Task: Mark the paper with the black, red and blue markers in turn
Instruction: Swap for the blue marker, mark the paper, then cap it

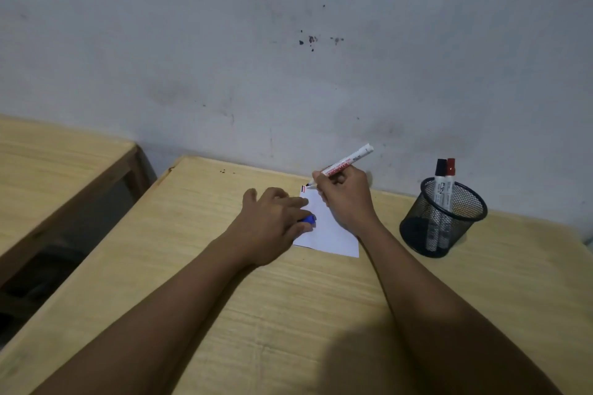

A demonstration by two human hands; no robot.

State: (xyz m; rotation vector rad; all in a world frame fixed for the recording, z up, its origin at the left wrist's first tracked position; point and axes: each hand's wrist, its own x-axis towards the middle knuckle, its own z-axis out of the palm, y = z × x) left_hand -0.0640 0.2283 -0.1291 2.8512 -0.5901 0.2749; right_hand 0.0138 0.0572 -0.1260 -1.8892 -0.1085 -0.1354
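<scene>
A white sheet of paper point(330, 231) lies on the wooden table point(224, 266). Short black and red strokes point(303, 190) show at its far left corner. My right hand point(345, 199) grips an uncapped white marker point(349, 159), tip down at that corner beside the strokes. My left hand point(272, 221) rests flat on the paper's left edge and holds a blue cap point(308, 219) between its fingers. A black-capped marker point(440, 183) and a red-capped marker point(450, 183) stand in a black mesh cup point(442, 218) to the right.
A grey stained wall point(288, 58) rises right behind the table. A second wooden table point(57, 163) stands to the left, with a dark gap between the two.
</scene>
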